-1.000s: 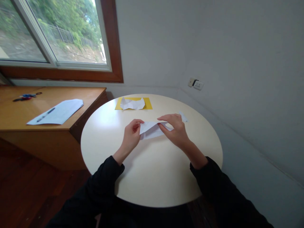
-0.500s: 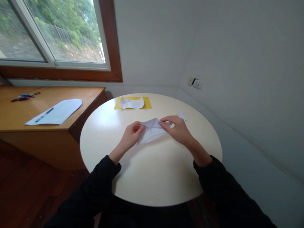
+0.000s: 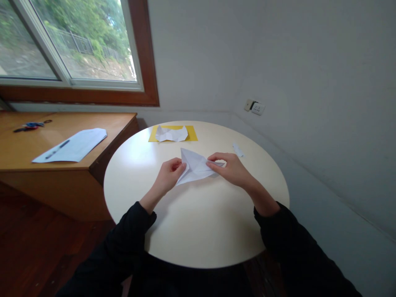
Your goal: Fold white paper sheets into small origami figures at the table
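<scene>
A folded sheet of white paper is held up over the round table between both hands. At its left edge, my left hand is closed, pinching the paper between thumb and fingers. My right hand pinches the right part of the sheet, thumb in front. A pointed corner of the paper stands up on the left, near my left fingertips, and creases run across its middle. The fingers behind the sheet are partly hidden.
The round cream table bears a creased white paper on a yellow sheet at the back, and a paper strip. On the wooden desk lie white sheets, a pen and scissors.
The paper's upper left flap has opened upward into a tall point, where before its peak sat nearer the right hand. Both hands keep their pinch and have barely moved.
</scene>
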The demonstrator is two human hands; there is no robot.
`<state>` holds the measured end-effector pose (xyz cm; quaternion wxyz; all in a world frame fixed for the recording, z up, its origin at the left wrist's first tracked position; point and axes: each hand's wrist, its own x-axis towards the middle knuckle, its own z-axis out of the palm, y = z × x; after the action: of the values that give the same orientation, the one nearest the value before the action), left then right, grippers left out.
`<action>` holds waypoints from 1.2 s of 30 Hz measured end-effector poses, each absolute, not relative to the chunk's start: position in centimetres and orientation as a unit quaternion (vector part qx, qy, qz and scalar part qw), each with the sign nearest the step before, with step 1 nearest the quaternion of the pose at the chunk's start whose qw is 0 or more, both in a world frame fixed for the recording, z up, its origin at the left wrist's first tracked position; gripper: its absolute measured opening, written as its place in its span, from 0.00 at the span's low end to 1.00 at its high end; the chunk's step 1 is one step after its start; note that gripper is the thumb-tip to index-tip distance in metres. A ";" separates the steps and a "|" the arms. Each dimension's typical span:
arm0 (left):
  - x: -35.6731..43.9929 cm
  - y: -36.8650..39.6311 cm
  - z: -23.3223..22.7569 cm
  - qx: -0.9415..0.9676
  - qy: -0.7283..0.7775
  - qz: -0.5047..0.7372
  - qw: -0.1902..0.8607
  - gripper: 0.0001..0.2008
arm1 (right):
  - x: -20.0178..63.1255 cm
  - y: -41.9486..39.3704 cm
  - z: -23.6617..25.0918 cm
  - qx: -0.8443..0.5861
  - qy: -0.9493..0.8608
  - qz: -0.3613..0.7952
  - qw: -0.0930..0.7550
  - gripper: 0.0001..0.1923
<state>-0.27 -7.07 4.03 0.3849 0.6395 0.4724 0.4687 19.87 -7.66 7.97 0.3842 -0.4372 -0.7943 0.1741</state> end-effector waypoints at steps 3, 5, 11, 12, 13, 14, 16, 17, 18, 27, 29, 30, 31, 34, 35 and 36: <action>-0.3 -7.2 4.2 0.628 0.470 0.463 0.412 0.13 | 19.9 -7.7 7.9 -0.441 -0.792 0.199 0.373 0.08; -0.3 -7.3 4.3 0.624 0.469 0.463 0.419 0.14 | 19.9 -7.7 8.0 -0.440 -0.793 0.210 0.366 0.08; -0.3 -7.3 4.5 0.621 0.468 0.466 0.421 0.14 | 19.8 -7.9 8.1 -0.427 -0.805 0.228 0.342 0.08; -0.4 -7.3 4.5 0.621 0.468 0.465 0.423 0.14 | 19.9 -7.9 8.0 -0.423 -0.809 0.229 0.339 0.08; -0.4 -7.3 4.5 0.620 0.467 0.465 0.426 0.14 | 19.9 -7.9 8.0 -0.420 -0.812 0.228 0.336 0.08; -0.4 -7.3 4.6 0.619 0.465 0.465 0.430 0.14 | 19.9 -7.8 7.9 -0.417 -0.815 0.225 0.333 0.09; -0.4 -7.3 4.7 0.616 0.459 0.464 0.440 0.16 | 19.9 -7.8 7.8 -0.412 -0.823 0.219 0.324 0.09; -0.4 -7.3 4.7 0.616 0.458 0.462 0.444 0.18 | 20.0 -7.8 7.7 -0.411 -0.827 0.216 0.318 0.09; -0.4 -7.3 4.7 0.617 0.457 0.459 0.447 0.19 | 19.9 -7.8 7.7 -0.410 -0.830 0.213 0.312 0.10; -0.3 -6.7 4.7 0.691 0.442 0.392 0.416 0.09 | 19.2 -8.3 8.1 -0.414 -0.861 0.172 0.240 0.09; -0.2 -6.7 4.8 0.707 0.449 0.379 0.394 0.09 | 18.9 -8.5 8.3 -0.415 -0.869 0.155 0.221 0.09; -0.2 -6.6 4.8 0.714 0.453 0.372 0.382 0.10 | 18.8 -8.6 8.4 -0.414 -0.873 0.146 0.212 0.09; -0.1 -6.6 4.8 0.720 0.457 0.368 0.370 0.11 | 18.7 -8.7 8.4 -0.412 -0.877 0.138 0.203 0.09; 0.1 -6.5 4.7 0.727 0.465 0.362 0.352 0.13 | 18.3 -8.8 8.4 -0.404 -0.888 0.122 0.182 0.09; 0.1 -6.4 4.7 0.727 0.465 0.362 0.352 0.13 | 18.2 -8.9 8.3 -0.399 -0.891 0.119 0.178 0.09; 0.1 -6.4 4.6 0.725 0.465 0.363 0.355 0.14 | 18.2 -8.9 8.3 -0.394 -0.894 0.118 0.177 0.09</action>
<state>0.09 -6.36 4.57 0.3545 0.7255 0.4651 0.3628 18.17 -8.87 8.29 0.1767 -0.3943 -0.8941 0.1177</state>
